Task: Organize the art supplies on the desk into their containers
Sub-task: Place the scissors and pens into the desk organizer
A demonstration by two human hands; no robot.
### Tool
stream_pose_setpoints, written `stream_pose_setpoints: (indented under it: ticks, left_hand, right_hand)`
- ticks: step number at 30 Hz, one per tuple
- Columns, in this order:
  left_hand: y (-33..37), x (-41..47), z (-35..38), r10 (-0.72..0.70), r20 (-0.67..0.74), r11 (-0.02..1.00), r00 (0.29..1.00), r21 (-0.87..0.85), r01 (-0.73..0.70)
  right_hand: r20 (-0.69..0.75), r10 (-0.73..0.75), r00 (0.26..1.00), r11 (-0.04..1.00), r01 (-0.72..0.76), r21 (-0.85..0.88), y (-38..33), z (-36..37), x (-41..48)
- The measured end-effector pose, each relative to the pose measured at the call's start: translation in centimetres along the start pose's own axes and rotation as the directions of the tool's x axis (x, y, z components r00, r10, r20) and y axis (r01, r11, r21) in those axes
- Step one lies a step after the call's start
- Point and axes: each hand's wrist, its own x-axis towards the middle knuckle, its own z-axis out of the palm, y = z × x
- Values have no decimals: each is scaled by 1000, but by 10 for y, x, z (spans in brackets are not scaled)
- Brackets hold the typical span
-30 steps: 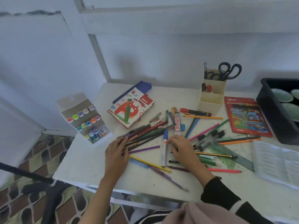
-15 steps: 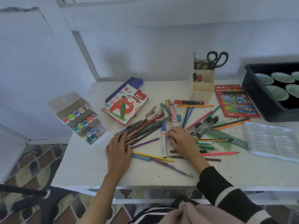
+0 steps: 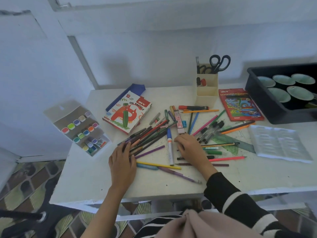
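I see both hands flat on the white desk [image 3: 89, 182], spread among loose art supplies. My left hand [image 3: 122, 163] lies palm down with fingers open and stretched, the fingertips touching the near ends of a fanned bundle of coloured pencils [image 3: 147, 136] that runs up and away to its right; it grips nothing. My right hand [image 3: 190, 148] also rests palm down, fingers loosely curled on the desk, and I cannot tell whether anything is pinched under them. Just left of that hand lies a white marker with a blue cap [image 3: 169, 148]; just beyond its fingertips sits a pink lead case [image 3: 178, 122]. To its right are black pens [image 3: 208, 131] and a green set square [image 3: 229, 143]. Between the hands, nearer me, lie a yellow pencil [image 3: 158, 165] and a purple one [image 3: 178, 175]. Far beyond the right hand stands the cream holder [image 3: 206, 93] with scissors [image 3: 218, 63]; beyond the left, the oil pastels box [image 3: 127, 111]
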Motion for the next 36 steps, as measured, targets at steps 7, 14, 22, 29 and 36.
stream_pose_setpoints:
  ticks: [7, 14, 22, 29, 36]
  left_hand:
    - [4, 1, 2, -2, -35, 1000, 999, 21, 3]
    - [4, 1, 4, -4, -89, 999, 996, 45, 8]
    - [30, 8, 4, 5, -243, 993, 970, -113, -34]
    - [97, 26, 12, 190, -112, 982, 975, 3, -190]
    - [145, 45, 19, -42, 254, 990, 966, 144, 5]
  right_hand:
    - [-61, -50, 997, 999, 51, 17, 2, -1, 0]
    - [-99, -12, 995, 987, 28, 156, 7, -1, -2]
    - [-153, 231, 961, 916, -162, 366, 35, -34, 27]
    - [-2, 370, 929, 837, -333, 433, 72, -55, 66]
    - [218, 268, 938, 949, -296, 107, 91, -50, 121]
